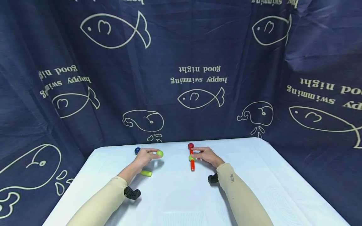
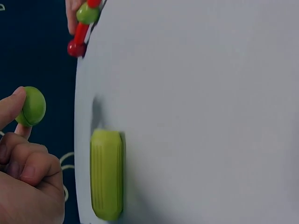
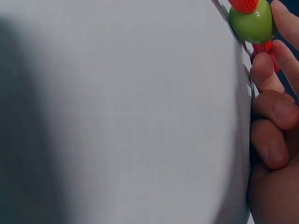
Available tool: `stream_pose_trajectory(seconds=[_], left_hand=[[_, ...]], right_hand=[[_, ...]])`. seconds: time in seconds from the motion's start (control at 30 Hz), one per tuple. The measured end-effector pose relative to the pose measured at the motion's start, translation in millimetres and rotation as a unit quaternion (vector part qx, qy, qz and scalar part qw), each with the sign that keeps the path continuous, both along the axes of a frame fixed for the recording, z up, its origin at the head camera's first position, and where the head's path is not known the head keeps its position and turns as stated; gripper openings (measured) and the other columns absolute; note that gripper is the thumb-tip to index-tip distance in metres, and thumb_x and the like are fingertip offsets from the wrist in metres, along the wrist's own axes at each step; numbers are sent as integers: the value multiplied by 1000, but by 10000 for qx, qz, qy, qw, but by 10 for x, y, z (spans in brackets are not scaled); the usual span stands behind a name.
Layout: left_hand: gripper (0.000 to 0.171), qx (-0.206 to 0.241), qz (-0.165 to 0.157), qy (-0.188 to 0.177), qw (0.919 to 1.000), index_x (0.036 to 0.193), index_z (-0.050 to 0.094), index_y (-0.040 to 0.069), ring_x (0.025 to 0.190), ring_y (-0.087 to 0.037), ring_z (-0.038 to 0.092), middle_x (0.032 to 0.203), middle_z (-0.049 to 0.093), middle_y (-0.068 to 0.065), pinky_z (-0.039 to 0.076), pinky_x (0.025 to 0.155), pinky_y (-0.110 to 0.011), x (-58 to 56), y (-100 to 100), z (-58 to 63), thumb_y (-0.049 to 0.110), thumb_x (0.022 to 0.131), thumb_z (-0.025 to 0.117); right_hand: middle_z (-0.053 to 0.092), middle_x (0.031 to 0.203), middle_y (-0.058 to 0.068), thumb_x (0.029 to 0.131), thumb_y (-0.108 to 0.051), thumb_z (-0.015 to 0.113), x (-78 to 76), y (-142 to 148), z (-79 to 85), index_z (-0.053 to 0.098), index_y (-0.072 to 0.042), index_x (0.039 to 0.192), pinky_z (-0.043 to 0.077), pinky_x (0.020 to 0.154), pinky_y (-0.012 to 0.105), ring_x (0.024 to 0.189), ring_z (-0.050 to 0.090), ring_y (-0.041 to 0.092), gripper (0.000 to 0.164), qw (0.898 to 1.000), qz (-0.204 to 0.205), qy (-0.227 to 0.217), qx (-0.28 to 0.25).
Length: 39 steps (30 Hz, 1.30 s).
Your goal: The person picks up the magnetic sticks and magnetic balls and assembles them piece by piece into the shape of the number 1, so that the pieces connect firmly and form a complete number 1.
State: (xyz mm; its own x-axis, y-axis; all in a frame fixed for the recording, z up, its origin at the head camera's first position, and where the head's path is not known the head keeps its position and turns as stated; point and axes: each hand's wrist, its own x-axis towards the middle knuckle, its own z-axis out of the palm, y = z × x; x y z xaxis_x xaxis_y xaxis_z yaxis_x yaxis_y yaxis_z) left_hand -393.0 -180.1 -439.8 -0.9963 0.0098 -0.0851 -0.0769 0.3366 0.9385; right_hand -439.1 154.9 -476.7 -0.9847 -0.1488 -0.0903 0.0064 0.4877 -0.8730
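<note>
My left hand (image 1: 143, 158) pinches a small green ball (image 1: 160, 153) between thumb and finger, held above the white table. In the left wrist view that ball (image 2: 33, 106) shows a dark line along its lower edge. My right hand (image 1: 208, 156) holds a second green ball (image 1: 191, 158) with its thumb at the side. This ball sits in line between two red rods (image 1: 192, 165), with a red ball (image 1: 190, 146) at the far end. In the right wrist view the fingers lie around the green ball (image 3: 253, 23) and the rod behind it.
A ridged yellow-green rod (image 2: 106, 175) lies on the table below my left hand. Beyond that hand is a dark blue ball (image 1: 137, 150), partly hidden. The white tablecloth (image 1: 175, 182) ends at a navy curtain (image 1: 198, 47) printed with fish and whales.
</note>
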Motion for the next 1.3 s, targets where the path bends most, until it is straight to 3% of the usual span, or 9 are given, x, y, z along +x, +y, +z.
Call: stream_pose_trajectory(seconds=[0.13, 0.7, 1.03, 1.3], left_hand=[[41, 170, -46, 20, 9998, 117, 74, 10, 46, -9, 24, 54, 32, 9, 23, 43, -23, 44, 65, 0, 18, 78, 85], [41, 593, -636, 27, 9962, 116, 72, 2, 45, -7, 23, 54, 33, 11, 24, 43, -22, 254, 340, -94, 12, 78, 83], [42, 758, -756, 2, 9943, 116, 71, 0, 46, -6, 23, 53, 39, 11, 23, 44, -21, 313, 462, -155, 10, 76, 83], [43, 887, -923, -4, 9918, 117, 70, -3, 46, -5, 23, 54, 35, 12, 22, 44, -20, 345, 559, -186, 8, 77, 81]], right_hand=[[62, 104, 5, 78, -42, 85, -7, -7, -2, 72, -28, 127, 42, 72, 29, 85, 55, 21, 53, 10000, 11, 14, 6], [60, 96, 5, 77, -42, 86, -16, -5, -3, 72, -27, 127, 38, 72, 31, 84, 52, 22, 54, 9999, -42, -20, -90], [62, 101, 5, 78, -42, 84, -1, -11, 5, 72, -28, 127, 40, 76, 32, 88, 54, 22, 52, 10000, -77, -20, 22], [63, 112, 6, 80, -39, 84, 9, -23, 23, 71, -28, 127, 43, 73, 30, 88, 55, 22, 50, 9999, -125, -72, -17]])
